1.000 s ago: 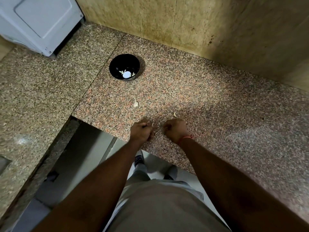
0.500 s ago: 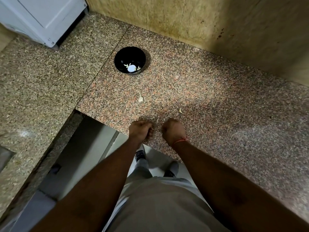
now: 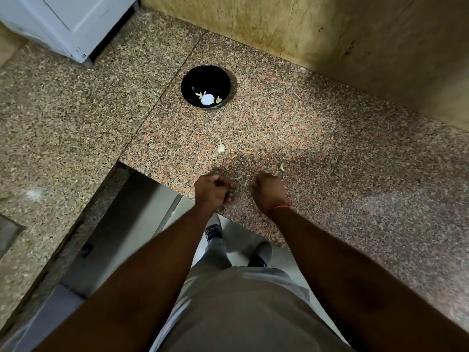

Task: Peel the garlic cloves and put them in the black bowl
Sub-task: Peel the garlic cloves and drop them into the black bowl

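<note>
The black bowl [image 3: 193, 80] stands on the granite counter, far from me, with a few pale peeled cloves in its bottom. One unpeeled garlic clove [image 3: 220, 148] lies on the counter between the bowl and my hands. A smaller pale piece [image 3: 281, 167] lies just beyond my right hand. My left hand [image 3: 212, 191] and my right hand [image 3: 269, 193] rest as fists at the counter's near edge, a short gap between them. Thin scraps of peel [image 3: 241, 178] lie in that gap. The curled fingers hide whatever is inside either fist.
The speckled granite counter [image 3: 342, 174] forms an L, with a cut-out edge right under my hands and floor below. A stained tan wall [image 3: 279, 26] runs behind the bowl. A white appliance [image 3: 71, 24] stands at the far left.
My hands were close together working on something pale between them; they have now drawn apart into separate fists. The view has shifted slightly, so the bowl sits lower and more to the right.
</note>
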